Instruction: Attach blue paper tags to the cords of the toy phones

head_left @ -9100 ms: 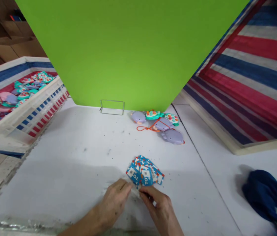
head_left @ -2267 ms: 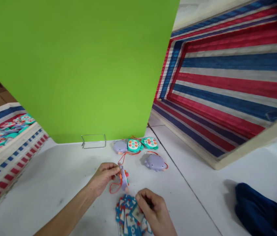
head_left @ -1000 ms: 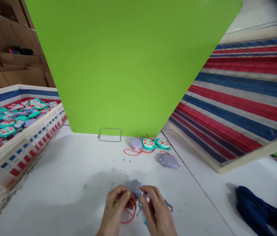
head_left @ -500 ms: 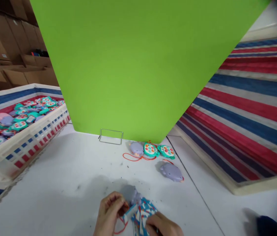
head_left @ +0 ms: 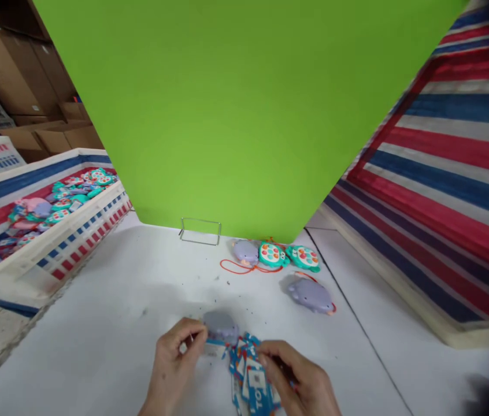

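Note:
My left hand is closed in a pinch at the near left side of a purple animal-shaped toy. A blue-and-white paper tag extends from its fingertips, below the toy. My right hand has thumb and fingers drawn together at the right edge of a loose pile of blue, white and red paper tags. Whatever its fingertips pinch, if anything, is hidden. The pile lies on the white tabletop between my hands.
A purple toy lies to the right. Beyond it are another purple toy with a red cord and two green turtle toys. A wire frame stands by the green panel. A toy-filled basket is left; striped lining rises right.
My left hand has drawn left and the red cord loop beside it is out of sight. My right hand has shifted up along the tag pile, baring more of it. The view has turned slightly left.

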The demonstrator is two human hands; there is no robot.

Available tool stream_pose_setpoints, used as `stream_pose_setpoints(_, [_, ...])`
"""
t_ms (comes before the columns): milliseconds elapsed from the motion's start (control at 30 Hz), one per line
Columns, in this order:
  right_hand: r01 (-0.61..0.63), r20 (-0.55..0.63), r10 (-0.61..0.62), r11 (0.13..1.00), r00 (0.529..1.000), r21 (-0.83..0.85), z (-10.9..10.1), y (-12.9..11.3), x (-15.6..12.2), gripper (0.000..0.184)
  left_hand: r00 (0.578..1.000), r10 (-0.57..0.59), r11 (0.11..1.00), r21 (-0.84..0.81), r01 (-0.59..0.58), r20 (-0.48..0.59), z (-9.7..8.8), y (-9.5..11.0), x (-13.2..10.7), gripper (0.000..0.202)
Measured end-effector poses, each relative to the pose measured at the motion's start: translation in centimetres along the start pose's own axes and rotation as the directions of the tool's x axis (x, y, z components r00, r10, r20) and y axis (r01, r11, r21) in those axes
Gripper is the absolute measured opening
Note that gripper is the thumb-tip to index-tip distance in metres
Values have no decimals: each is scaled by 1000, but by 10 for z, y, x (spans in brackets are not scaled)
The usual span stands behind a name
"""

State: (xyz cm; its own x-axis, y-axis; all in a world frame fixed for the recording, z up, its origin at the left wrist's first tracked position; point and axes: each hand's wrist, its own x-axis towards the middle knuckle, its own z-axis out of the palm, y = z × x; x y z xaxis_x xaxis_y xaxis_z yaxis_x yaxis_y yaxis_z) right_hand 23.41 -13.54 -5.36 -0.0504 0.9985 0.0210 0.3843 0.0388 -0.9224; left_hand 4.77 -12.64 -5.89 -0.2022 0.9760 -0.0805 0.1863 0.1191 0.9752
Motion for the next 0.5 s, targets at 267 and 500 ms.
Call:
stream_pose_setpoints(267, [-224, 82, 222, 751, 972, 621, 34, 1, 21, 24, 976, -75, 977, -181, 114, 205, 6, 23, -7, 30])
stream_pose_setpoints(500, [-392, 286, 310, 368, 907, 843, 52, -1, 25, 25, 953, -118, 974, -156, 166, 279, 11, 27, -4, 25])
